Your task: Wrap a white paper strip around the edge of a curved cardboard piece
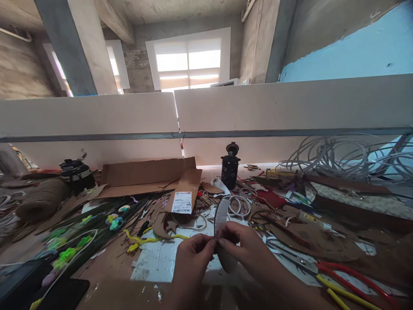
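Note:
Near the bottom centre, a curved, pale strip with a dark edge (221, 213) stands upright between my two hands. My left hand (194, 257) pinches its dark edge, thumb and forefinger pressed together. My right hand (240, 247) holds the strip from the other side, its fingertips beside those of my left hand. The lower end of the strip shows below my fingers. Beneath lies a worn white board (155, 259). Just beyond the strip is a coil of white cord (240, 206), and a crescent-shaped cardboard piece (160, 227) lies to the left.
Red-handled scissors (338, 269) lie at the right. A black bottle (229, 172) with its lid up stands behind. Farther back left is an open cardboard box (145, 176). Colourful fuzzy flowers (66, 257) lie left, clear tubing (322, 155) back right.

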{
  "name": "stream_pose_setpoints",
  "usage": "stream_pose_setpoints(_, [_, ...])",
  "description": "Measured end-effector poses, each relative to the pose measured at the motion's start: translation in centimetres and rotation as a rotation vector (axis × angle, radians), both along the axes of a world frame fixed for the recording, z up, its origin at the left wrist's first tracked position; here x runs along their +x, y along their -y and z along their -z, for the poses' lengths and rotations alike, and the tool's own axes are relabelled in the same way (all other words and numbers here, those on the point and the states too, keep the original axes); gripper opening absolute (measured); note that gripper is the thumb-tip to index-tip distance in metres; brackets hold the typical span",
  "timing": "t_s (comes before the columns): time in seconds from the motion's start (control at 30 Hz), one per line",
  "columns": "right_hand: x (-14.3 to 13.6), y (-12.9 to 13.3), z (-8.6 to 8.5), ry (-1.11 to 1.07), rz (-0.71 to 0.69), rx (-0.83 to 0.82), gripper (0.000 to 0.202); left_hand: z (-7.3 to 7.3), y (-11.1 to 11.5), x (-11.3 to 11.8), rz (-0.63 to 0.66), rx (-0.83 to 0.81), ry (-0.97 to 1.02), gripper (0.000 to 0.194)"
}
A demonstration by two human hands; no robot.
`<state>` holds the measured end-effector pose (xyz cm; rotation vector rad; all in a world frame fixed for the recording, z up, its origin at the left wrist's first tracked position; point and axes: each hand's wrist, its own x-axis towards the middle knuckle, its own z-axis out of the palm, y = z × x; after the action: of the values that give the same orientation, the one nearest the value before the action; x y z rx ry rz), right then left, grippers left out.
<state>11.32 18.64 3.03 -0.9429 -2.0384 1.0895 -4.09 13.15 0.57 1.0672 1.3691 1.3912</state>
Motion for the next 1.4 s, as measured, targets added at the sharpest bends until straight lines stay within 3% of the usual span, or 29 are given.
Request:
stream_pose_setpoints(0.93, [-0.28, 0.32, -0.44, 0.024, 0.011, -0.014, 0.006, -0.18, 0.04, -0.10, 0.036, -0.028, 0.021, 0.027])
stream_pose_setpoints(1.4, [-0.28, -0.12, 0.35, 0.015, -0.011, -0.039, 0.007, -0.18, -0.18, -0.29, 0.030, -0.027, -0.059, 0.023])
